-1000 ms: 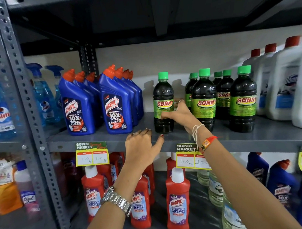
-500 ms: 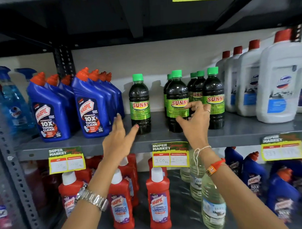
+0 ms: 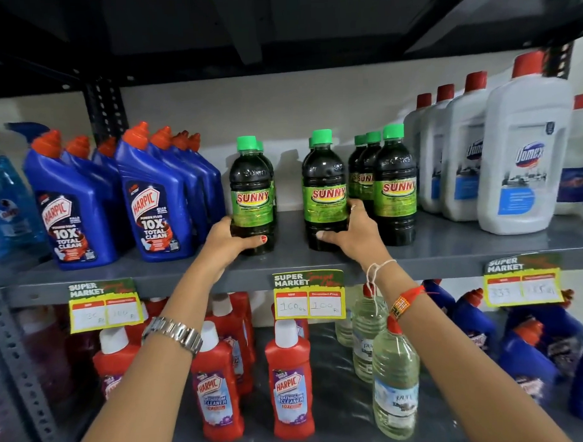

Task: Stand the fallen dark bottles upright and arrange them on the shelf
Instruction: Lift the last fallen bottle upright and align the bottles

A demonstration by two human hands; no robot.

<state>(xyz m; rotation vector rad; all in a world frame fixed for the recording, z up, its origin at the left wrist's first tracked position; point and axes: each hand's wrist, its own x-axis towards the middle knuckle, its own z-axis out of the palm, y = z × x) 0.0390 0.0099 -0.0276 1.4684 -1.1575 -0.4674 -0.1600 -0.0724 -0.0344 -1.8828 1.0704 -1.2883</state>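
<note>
Several dark Sunny bottles with green caps stand upright on the grey shelf point(image 3: 449, 248). My left hand point(image 3: 231, 237) grips the base of the leftmost front bottle point(image 3: 252, 192), and another bottle stands right behind it. My right hand point(image 3: 353, 233) wraps the lower part of the middle front bottle point(image 3: 324, 186), which also has one behind it. To the right, a row of three dark bottles point(image 3: 394, 187) stands untouched, close to my right hand. No dark bottle lies on its side in view.
Blue Harpic bottles point(image 3: 154, 199) crowd the shelf just left of the dark ones. White Domex bottles point(image 3: 523, 166) stand to the right. Price tags point(image 3: 308, 294) hang on the shelf edge. Red Harpic bottles point(image 3: 290, 379) and clear bottles point(image 3: 393, 382) fill the lower shelf.
My left hand rose from the shelf edge and closed on the leftmost bottle. My right hand moved down and gripped the middle bottle's lower part. The camera came closer.
</note>
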